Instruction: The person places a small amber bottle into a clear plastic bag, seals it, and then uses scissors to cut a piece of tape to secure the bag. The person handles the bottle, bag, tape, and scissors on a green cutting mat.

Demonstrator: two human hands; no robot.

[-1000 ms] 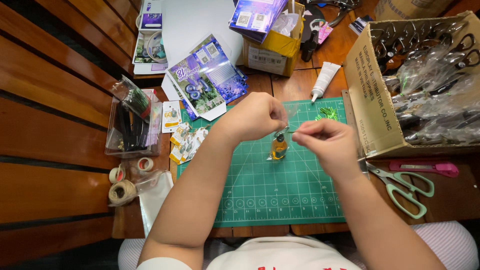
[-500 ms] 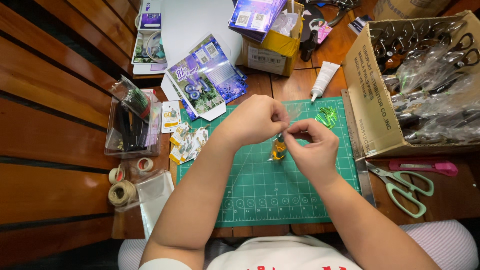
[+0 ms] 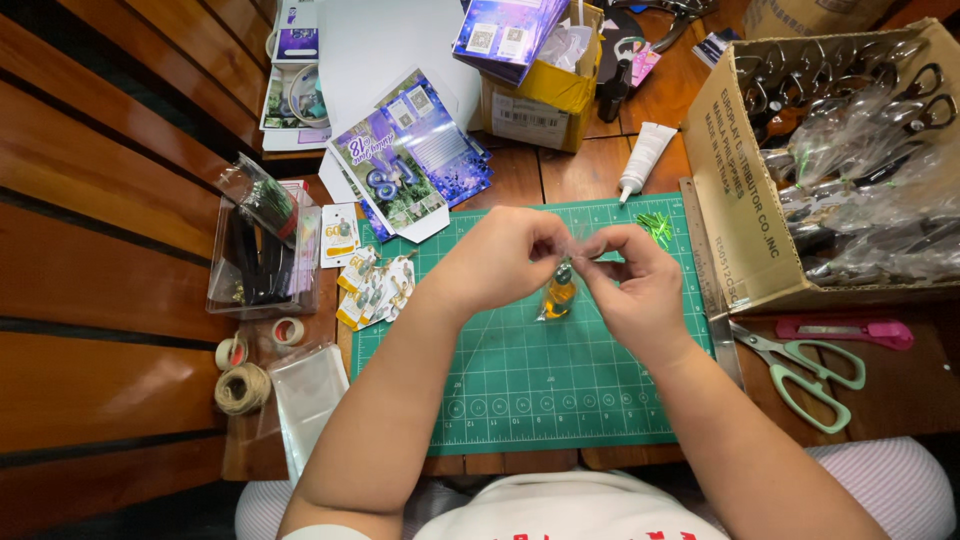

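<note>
My left hand [image 3: 497, 258] and my right hand [image 3: 634, 282] meet above the green cutting mat [image 3: 520, 380], fingertips pinched together at the neck of a small amber bottle [image 3: 558, 293]. The bottle hangs between both hands, just above the mat. A clear thin wrap or tie seems to be caught between the fingers at the bottle's top; I cannot tell exactly what it is. Small green twist ties [image 3: 657, 225] lie on the mat's far right corner.
A cardboard box [image 3: 735, 215] of bagged black tools stands at right, a metal ruler [image 3: 712, 285] along it. Green-handled scissors [image 3: 805, 372] and a pink cutter [image 3: 848, 330] lie near it. A clear container [image 3: 262, 255], tags [image 3: 372, 290], tape rolls [image 3: 258, 340], twine [image 3: 243, 388], printed cards [image 3: 405, 160] and a glue tube [image 3: 643, 158] surround the mat.
My right hand has moved left and closed in on my left hand at the bottle's top; the fingers of both hands have shifted around the neck. The bottle stays in the same place.
</note>
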